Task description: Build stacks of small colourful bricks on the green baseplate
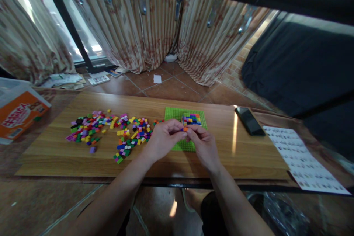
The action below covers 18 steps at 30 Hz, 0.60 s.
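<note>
My left hand (165, 137) and my right hand (202, 143) meet over the near part of a green baseplate (177, 113) on the wooden board. Their fingertips pinch together on a small orange brick (185, 129), with a bit of purple showing beside it. On the plate's far right stands a small block of multicoloured bricks (191, 119), just beyond my fingers. To the left lies a spread pile of loose coloured bricks (110, 131).
A black phone (249, 121) lies on the board at the right. A printed sheet (301, 160) lies at the far right. An orange and white box (19, 112) stands at the left edge. Curtains and a tiled floor lie beyond the table.
</note>
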{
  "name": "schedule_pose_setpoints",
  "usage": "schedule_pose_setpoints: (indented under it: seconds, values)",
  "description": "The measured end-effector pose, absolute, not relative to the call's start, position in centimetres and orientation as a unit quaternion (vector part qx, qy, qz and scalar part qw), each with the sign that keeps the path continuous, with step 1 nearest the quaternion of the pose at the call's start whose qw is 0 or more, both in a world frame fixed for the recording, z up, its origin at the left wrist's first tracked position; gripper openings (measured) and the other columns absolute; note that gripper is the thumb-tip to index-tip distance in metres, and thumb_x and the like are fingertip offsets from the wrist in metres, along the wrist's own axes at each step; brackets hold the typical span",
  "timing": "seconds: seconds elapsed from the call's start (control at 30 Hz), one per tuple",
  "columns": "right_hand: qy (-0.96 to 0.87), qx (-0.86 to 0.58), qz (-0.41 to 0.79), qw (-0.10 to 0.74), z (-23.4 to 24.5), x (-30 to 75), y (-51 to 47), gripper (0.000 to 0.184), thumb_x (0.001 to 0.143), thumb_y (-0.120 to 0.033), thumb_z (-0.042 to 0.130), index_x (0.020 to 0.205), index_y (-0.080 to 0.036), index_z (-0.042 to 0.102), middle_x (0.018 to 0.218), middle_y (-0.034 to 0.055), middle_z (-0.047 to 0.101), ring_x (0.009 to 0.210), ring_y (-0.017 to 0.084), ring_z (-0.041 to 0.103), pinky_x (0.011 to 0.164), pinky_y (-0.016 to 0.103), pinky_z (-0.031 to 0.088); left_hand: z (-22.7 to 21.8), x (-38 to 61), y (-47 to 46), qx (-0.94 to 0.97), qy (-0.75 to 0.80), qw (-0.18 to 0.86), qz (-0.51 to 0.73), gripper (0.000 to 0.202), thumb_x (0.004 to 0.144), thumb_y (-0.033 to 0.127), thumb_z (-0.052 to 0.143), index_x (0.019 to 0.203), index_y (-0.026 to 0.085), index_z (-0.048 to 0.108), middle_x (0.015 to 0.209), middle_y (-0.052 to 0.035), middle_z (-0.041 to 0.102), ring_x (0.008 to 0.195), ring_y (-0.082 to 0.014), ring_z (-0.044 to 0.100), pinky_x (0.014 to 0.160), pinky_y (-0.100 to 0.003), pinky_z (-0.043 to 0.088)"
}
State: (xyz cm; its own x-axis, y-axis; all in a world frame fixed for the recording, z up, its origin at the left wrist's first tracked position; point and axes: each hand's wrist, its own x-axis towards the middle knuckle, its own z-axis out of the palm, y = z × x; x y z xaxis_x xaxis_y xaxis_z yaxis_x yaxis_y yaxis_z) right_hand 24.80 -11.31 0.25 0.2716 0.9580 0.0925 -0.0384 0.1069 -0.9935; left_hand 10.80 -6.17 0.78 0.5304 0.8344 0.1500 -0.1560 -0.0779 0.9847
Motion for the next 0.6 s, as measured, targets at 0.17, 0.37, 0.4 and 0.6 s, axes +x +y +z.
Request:
schedule_pose_setpoints:
  seconds: [0.17,0.37,0.4,0.6]
  values:
    - [-0.462,-0.541,0.392,0.583,0.3,24.4,-11.7,0.015,0.079,-0.036,0.066,0.079,-0.021,0.067,0.068,-0.0018,0.063,0.063,0.011,0.054,0.061,0.025,0.044,0.9,11.0,-6.3,0.611,0.292,0.625,0.389,0.009,0.074,0.021,0.069,0.077,0.016,0.062,0.071,0.0003,0.069,0.066,-0.0116,0.066,0.065,-0.023,0.052]
    - [-0.384,-0.559,0.336,0.653,0.2,25.9,-11.4,0.019,0.078,-0.039,0.065,0.078,-0.02,0.066,0.064,-0.0022,0.06,0.056,0.01,0.051,0.058,0.026,0.043,1.1,11.1,-6.5,0.596,0.309,0.637,0.379,0.011,0.071,0.02,0.07,0.076,0.016,0.061,0.067,0.0009,0.066,0.061,-0.0114,0.064,0.061,-0.024,0.053]
    - [-0.354,-0.56,0.316,0.679,0.2,26.7,-11.3,0.019,0.077,-0.039,0.066,0.077,-0.02,0.066,0.065,-0.002,0.06,0.055,0.01,0.051,0.057,0.025,0.043,1.1,11.0,-6.4,0.598,0.313,0.634,0.378,0.011,0.07,0.019,0.07,0.076,0.016,0.061,0.066,0.0012,0.066,0.06,-0.011,0.063,0.06,-0.024,0.052]
    - [-0.352,-0.641,0.235,0.64,0.0,30.3,-11.3,0.016,0.068,-0.033,0.074,0.076,-0.02,0.073,0.07,0.0007,0.068,0.06,0.012,0.055,0.059,0.028,0.045,0.6,10.1,-4.9,0.592,0.351,0.597,0.412,0.014,0.07,0.022,0.071,0.077,0.015,0.061,0.067,0.0008,0.066,0.059,-0.0105,0.062,0.059,-0.023,0.051]
